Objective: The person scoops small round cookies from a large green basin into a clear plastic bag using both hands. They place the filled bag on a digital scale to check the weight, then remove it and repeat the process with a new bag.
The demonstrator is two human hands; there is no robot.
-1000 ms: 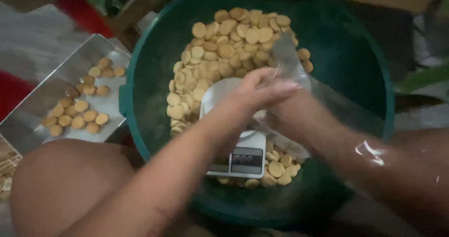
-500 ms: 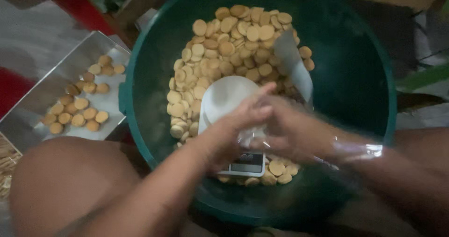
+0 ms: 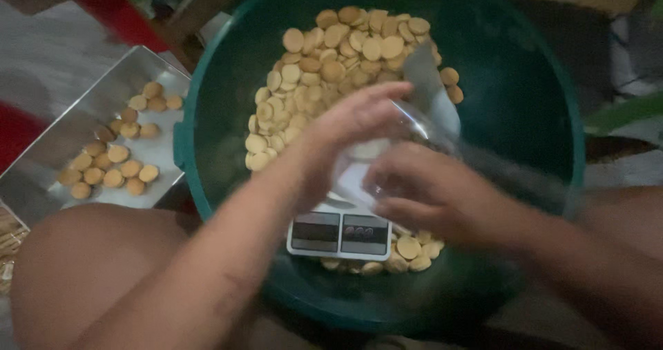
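Clear, thin plastic makes the bag (image 3: 421, 125); it sits above the small kitchen scale (image 3: 340, 231), inside the big green tub (image 3: 525, 94), so the round biscuits (image 3: 331, 67) heaped in the tub are close by; the bag is blurry and what is in it cannot be told. The left hand (image 3: 356, 125) lies over the bag's top, its fingers (image 3: 387, 94) stretched out and close together, touching the plastic; the right hand (image 3: 431, 194) curls loosely around the bag's side and seems to hold it up. A metal tray (image 3: 90, 115) with more biscuits sits just beside the tub, on the left.
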